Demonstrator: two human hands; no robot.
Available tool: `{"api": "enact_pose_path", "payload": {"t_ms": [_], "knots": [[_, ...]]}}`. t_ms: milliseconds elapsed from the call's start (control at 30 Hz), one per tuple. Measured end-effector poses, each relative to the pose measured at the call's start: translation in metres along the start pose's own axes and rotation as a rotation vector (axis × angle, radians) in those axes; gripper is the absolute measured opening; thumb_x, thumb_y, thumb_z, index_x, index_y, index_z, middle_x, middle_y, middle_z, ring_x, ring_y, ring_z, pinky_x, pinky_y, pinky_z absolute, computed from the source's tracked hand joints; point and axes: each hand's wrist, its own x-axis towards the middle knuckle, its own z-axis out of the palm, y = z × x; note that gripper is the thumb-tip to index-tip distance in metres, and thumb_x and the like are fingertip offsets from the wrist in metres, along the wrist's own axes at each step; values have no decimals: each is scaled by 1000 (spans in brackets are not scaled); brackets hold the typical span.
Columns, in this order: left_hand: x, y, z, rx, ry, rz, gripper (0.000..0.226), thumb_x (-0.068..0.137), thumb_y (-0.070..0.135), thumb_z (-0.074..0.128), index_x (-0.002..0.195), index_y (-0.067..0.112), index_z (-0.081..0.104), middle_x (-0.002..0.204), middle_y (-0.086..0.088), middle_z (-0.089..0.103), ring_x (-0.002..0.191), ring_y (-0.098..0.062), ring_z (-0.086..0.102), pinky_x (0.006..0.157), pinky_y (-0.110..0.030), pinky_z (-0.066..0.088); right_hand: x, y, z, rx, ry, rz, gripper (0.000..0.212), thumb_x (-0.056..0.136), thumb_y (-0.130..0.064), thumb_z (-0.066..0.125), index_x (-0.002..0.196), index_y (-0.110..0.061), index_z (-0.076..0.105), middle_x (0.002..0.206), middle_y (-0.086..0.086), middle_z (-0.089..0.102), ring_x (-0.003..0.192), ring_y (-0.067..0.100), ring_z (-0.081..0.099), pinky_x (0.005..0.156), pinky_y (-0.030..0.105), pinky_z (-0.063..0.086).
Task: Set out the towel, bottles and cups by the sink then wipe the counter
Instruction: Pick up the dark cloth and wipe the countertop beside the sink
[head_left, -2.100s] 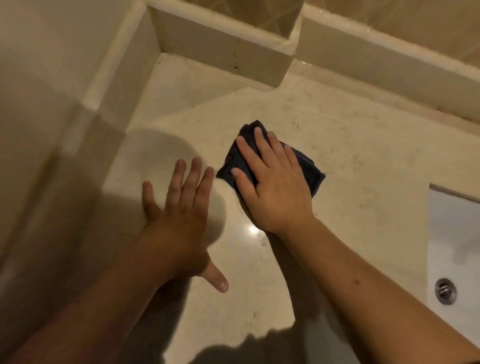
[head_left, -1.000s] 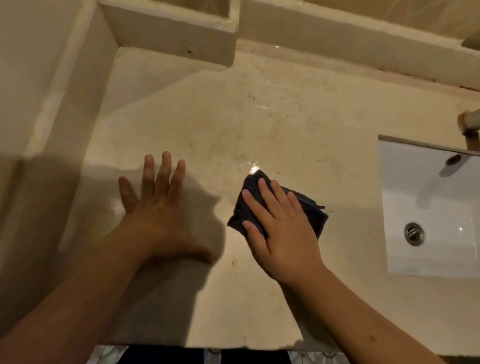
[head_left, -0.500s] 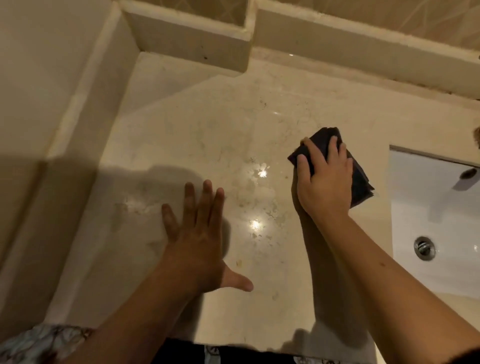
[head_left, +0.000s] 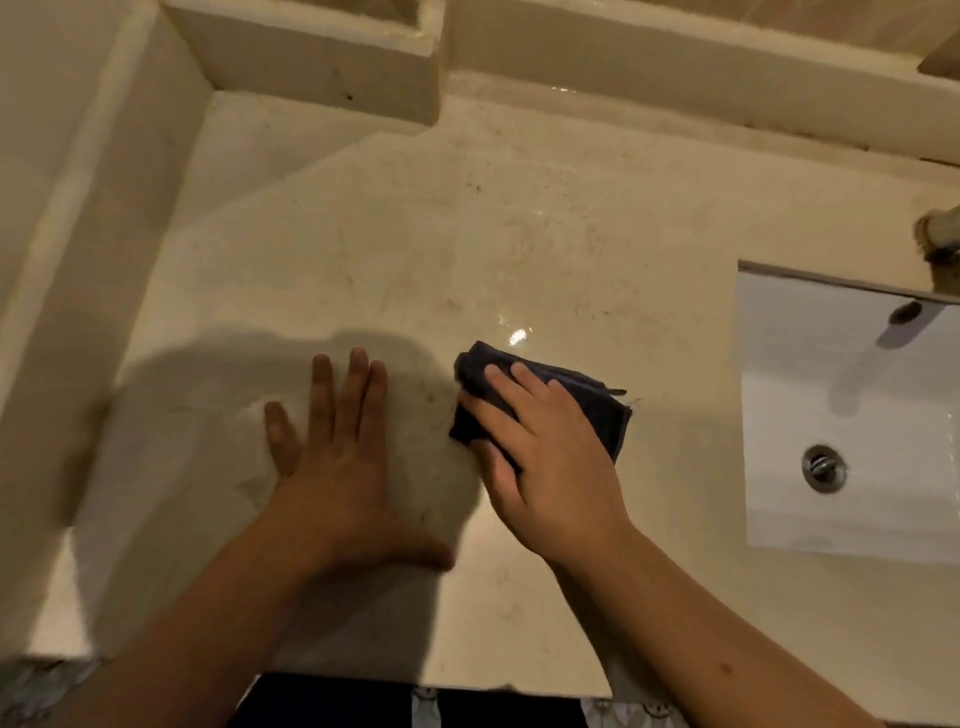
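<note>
— Our right hand lies flat, fingers spread over the folded dark cloth, pressing rather than gripping it. Our left hand rests open and empty on the counter.

— So we should keep the palm pressure even and overlap our strokes. Where's the cloth?

— Centre frame, under our fingers, left of the sink.

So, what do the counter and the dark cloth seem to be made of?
The counter looks like polished beige stone, maybe marble: it is glossy, with glints and faint veins. The dark cloth looks like soft woven fabric, folded in layers with matte edges.
</note>
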Motion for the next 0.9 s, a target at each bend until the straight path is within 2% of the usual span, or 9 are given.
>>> {"api": "enact_pose_path", "payload": {"t_ms": [133,200,300,367,433,567,733,800,900], "knots": [[-3,-1,-2,-15,14,14,177,11,110,35,143,22,-43,153,6,-48,137,-22,-47,112,-67,-16,-44,56,-31,-7,89,125,42,101,-38,54,142,-29,59,154,5,47,144,26,37,117,48,28],[-6,-1,-5,-11,8,29,174,15,110,37,143,24,-43,152,6,-48,136,-20,-49,113,-65,-16,-47,77,-47,-13,116,177,42,99,-39,55,138,-25,62,150,9,50,137,30,43,114,46,31],[-18,5,-5,-36,15,25,164,28,105,44,148,27,-35,154,7,-44,136,-17,-49,113,-60,-17,-27,97,-64,81,164,215,38,101,-33,52,135,-20,65,137,9,60,124,31,53,105,51,41],[-36,18,5,-71,57,12,150,40,94,49,151,28,-27,155,8,-43,137,-17,-47,113,-62,-15,-3,101,-67,167,211,223,36,104,-28,50,136,-17,64,129,8,66,118,31,58,99,52,45],[-54,36,17,-91,68,-18,143,45,90,46,152,26,-24,155,7,-43,139,-20,-45,113,-66,-11,21,94,-61,178,242,251,37,104,-30,50,136,-16,63,135,10,63,124,32,55,106,50,40],[-65,54,34,-130,21,-84,161,33,103,41,145,21,-40,153,1,-48,140,-28,-43,111,-69,-13,44,56,-35,17,266,285,40,105,-38,44,137,-22,63,150,14,49,140,31,39,116,46,27],[-60,51,43,-114,46,-77,170,20,105,36,143,19,-42,155,-4,-44,140,-32,-42,108,-71,-13,40,9,-14,48,192,158,43,105,-41,40,136,-25,64,147,4,54,136,26,43,116,42,29],[-58,48,46,-136,50,-55,170,14,108,27,141,20,-45,152,-3,-48,137,-31,-46,104,-71,-20,25,-12,-3,34,138,108,41,104,-41,42,137,-28,63,147,3,55,135,24,43,115,39,28],[-55,44,49,-162,58,-32,174,10,109,27,143,21,-42,151,1,-49,135,-28,-50,98,-64,-30,-6,-25,8,18,79,54,40,104,-39,45,139,-28,61,148,5,54,136,27,45,114,41,30]]}}
